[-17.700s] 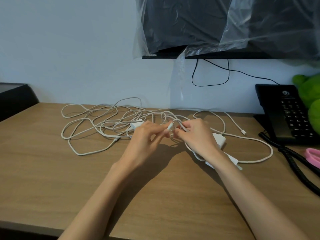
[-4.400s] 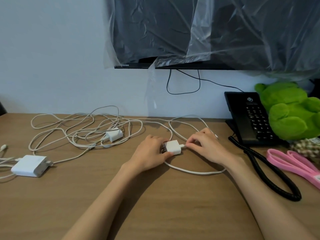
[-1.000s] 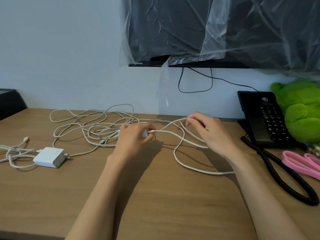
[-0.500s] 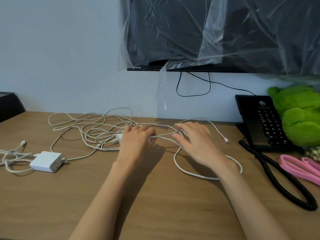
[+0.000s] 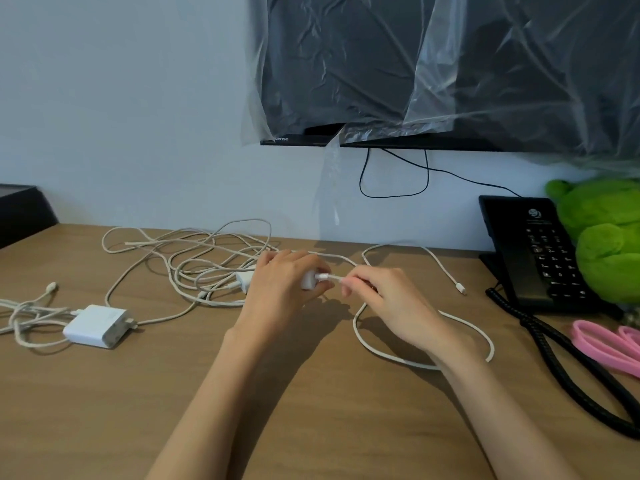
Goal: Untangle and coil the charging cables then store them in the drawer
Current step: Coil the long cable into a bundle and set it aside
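Had my left hand (image 5: 280, 289) curled round the little white charger (image 5: 307, 281) to brace it, right hand (image 5: 384, 299) pinching its cable (image 5: 354, 325) just beside it, probably to unplug it.

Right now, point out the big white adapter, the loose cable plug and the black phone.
big white adapter (image 5: 98, 326): head view, top face.
loose cable plug (image 5: 460, 289): head view, connector tip.
black phone (image 5: 550, 258): head view, keypad.

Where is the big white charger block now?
In the head view, the charger block lies on the desk at the left, well left of the left hand.
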